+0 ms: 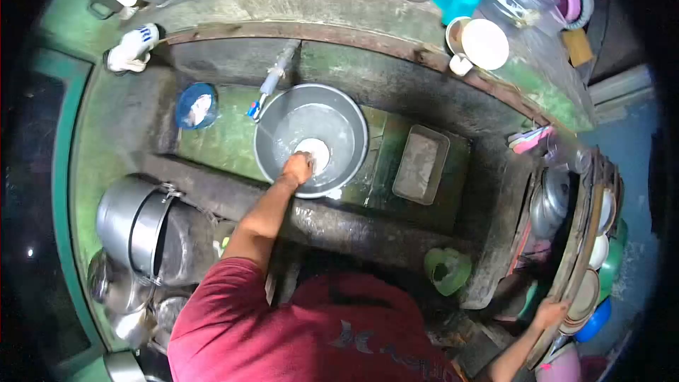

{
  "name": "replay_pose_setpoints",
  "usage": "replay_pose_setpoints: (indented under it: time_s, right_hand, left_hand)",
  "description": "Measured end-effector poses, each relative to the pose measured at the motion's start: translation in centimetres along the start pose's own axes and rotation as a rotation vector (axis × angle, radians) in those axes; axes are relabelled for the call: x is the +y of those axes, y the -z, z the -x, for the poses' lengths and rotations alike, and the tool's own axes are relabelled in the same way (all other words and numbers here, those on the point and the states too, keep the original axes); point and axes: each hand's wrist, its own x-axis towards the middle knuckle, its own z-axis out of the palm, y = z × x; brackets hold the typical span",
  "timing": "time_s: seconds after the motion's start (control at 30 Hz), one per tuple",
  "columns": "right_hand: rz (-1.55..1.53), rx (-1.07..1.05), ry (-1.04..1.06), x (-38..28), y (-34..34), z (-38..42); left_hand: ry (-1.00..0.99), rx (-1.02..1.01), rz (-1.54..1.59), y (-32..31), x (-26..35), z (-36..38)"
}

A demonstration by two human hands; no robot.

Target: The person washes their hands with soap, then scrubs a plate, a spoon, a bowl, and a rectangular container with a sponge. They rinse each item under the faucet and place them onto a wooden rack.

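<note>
In the grey basin (pixel 263 143), which holds water, my left hand (pixel 298 168) grips a small round white dish (pixel 318 153) by its edge. The dish lies low inside the basin. A tap (pixel 270 83) with a blue end points down at the basin's upper left rim. Far off to the lower right, my right hand (pixel 550 313) has its fingers round the wooden rail (pixel 574 255) of a dish rack, beside some stacked plates (pixel 584 296).
A blue bowl (pixel 196 106) stands left of the basin, a rectangular tray (pixel 421 165) right of it. Large metal pots (pixel 131 223) are at the left. A green container (pixel 448 271) sits near my body. Cups, a white bowl (pixel 485 44) and containers line the back ledge.
</note>
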Motion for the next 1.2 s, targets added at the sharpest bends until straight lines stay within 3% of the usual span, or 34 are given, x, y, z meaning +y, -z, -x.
replay_pose_setpoints:
  time_s: [0.03, 0.1, 0.13, 0.17, 0.23, 0.27, 0.3, 0.33, 0.37, 0.4, 0.47, 0.5, 0.53, 0.57, 0.6, 0.63, 0.67, 0.7, 0.77, 0.83, 0.87, 0.9, 0.93, 0.97, 1.03, 1.07, 1.17, 1.2]
  right_hand:
    - [0.025, -0.205, -0.107, -2.5, 1.7, 0.8]
    - [-0.001, -0.330, -0.189, -10.3, 8.6, 0.3]
    - [-0.022, -0.396, -0.199, -11.9, 9.9, 0.2]
    - [-0.045, -0.464, -0.209, -13.3, 11.1, 0.2]
    - [-0.122, -0.482, -0.145, -18.0, 14.2, -0.6]
    - [-0.199, -0.398, -0.135, -20.0, 14.2, -0.2]
    - [-0.400, -0.446, -0.070, -21.6, 14.5, -0.5]
    - [-0.445, -0.551, -0.153, -26.3, 17.1, -1.7]
    - [-0.465, -0.417, -0.041, -27.8, 15.1, -0.3]
    - [-0.614, -0.608, -0.058, -32.9, 18.1, -1.7]
    - [-0.755, -0.733, -0.012, -42.3, 20.9, -1.9]
    - [-0.919, -0.650, 0.171, -46.7, 22.1, -1.7]
    - [-0.936, -0.702, 0.287, -50.3, 21.1, -0.7]
    - [-1.146, -0.802, 0.280, -54.4, 21.0, 0.0]
    - [-1.364, -1.005, 0.185, -58.9, 21.1, 1.0]
    - [-1.352, -1.059, 0.297, -63.1, 22.6, 0.9]
    - [-1.548, -1.264, 0.223, -67.1, 22.6, 1.6]
    - [-1.708, -1.206, 0.308, -71.2, 22.9, 2.5]
    - [-1.851, -1.484, 0.120, -77.5, 27.6, 0.9]
    - [-1.921, -1.601, 0.286, -83.9, 25.7, 2.5]
    - [-1.922, -1.602, 0.298, -85.3, 27.0, 2.5]
    - [-1.710, -1.512, 0.357, -86.5, 28.3, 2.5]
    - [-1.502, -1.414, 0.408, -87.1, 29.1, 2.6]
    - [-1.498, -1.413, 0.420, -87.3, 29.2, 2.6]
    - [-1.453, -0.691, 0.604, -86.9, 29.4, 2.0]
    - [-1.374, -0.797, 0.622, -86.6, 29.6, 1.6]
    - [-1.550, -0.814, 0.599, -84.9, 30.2, 1.9]
    - [-1.601, -0.763, 0.500, -85.1, 29.3, 2.8]
  left_hand:
    - [0.013, -0.068, -0.049, -0.3, 0.2, -1.5]
    - [-0.113, -0.386, -0.288, -3.3, -2.0, -5.9]
    - [-0.362, 0.125, -0.412, -10.0, -6.5, -6.3]
    - [-0.375, 0.123, -0.392, -13.5, -7.4, -8.5]
    - [-0.018, -0.193, 0.132, -16.9, -8.5, -10.9]
    - [-0.025, -0.198, 0.138, -16.4, -8.7, -11.5]
    - [-0.208, -0.342, -0.034, -15.8, -9.2, -12.0]
    - [-0.386, -0.484, -0.207, -14.1, -9.3, -11.5]
    - [-0.375, -0.497, -0.201, -12.9, -8.9, -10.4]
    - [-0.235, -0.365, -0.017, -9.4, -6.3, -8.3]
    - [-0.032, -0.141, 0.450, -5.2, -5.1, -5.6]
    - [-0.020, -0.138, 0.451, -2.2, -4.7, -3.9]
    - [0.093, -0.300, 0.844, 2.1, -3.8, -2.0]
    - [0.206, -0.458, 1.236, 5.0, -3.2, -0.4]
    - [0.208, -0.445, 1.235, 6.2, -3.0, 0.5]
    - [0.193, -0.412, 1.445, 7.1, -2.8, 1.3]
    - [0.170, -0.373, 1.654, 7.7, -3.1, 1.8]
    - [0.163, -0.358, 1.654, 7.9, -3.7, 1.8]
    - [0.184, -0.474, 1.999, 7.9, -5.0, 1.5]
    - [0.187, -0.555, 2.108, 9.1, -5.3, 1.5]
    - [0.097, -0.756, 2.290, 8.5, -6.0, 1.1]
    - [-0.006, -0.970, 2.460, 7.9, -6.7, 0.6]
    - [0.064, -0.858, 2.366, 7.7, -7.0, 0.1]
    - [0.057, -0.849, 2.374, 9.2, -6.1, 0.6]
    - [0.320, -0.318, 1.997, 11.4, -3.9, 1.5]
    - [0.139, -0.205, 1.976, 11.1, -3.9, 1.3]
    - [0.044, -0.027, 1.768, 11.8, -3.4, 2.1]
    - [0.052, -0.002, 1.811, 12.1, -2.8, 2.5]
